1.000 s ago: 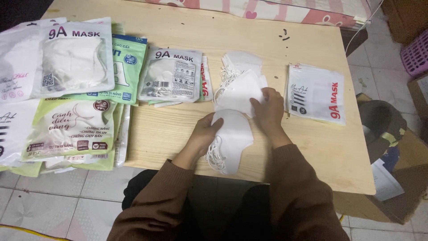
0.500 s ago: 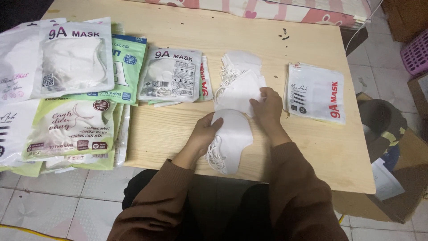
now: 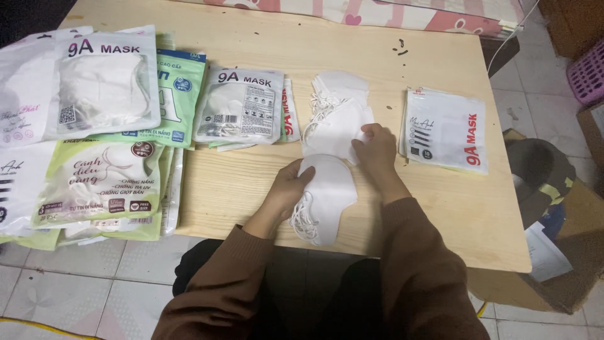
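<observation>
- My left hand (image 3: pixel 290 187) lies flat against the left edge of the near stack of white masks (image 3: pixel 324 198), fingers loose, not clamped round it. The stack sits at the front of the wooden surface (image 3: pixel 251 182), just short of its edge, so a nudge toward me could tip it into my lap.
- My right hand (image 3: pixel 376 151) pinches the lower edge of the far stack of masks (image 3: pixel 336 119), which overlaps the near one. If I lift only the top mask, the rest could fan out and slide.
- The ear loops (image 3: pixel 304 220) hang in a loose tangle on the near stack's left side. I think they could snag on my fingers and drag extra masks along.
- The flat printed pouch (image 3: pixel 445 129) lies just beside my right wrist. A careless sweep of my sleeve could push it toward the right edge.
- The filled packets (image 3: pixel 242 107) on the left lie in overlapping, slippery piles; bumping them could shift them into my working space.
</observation>
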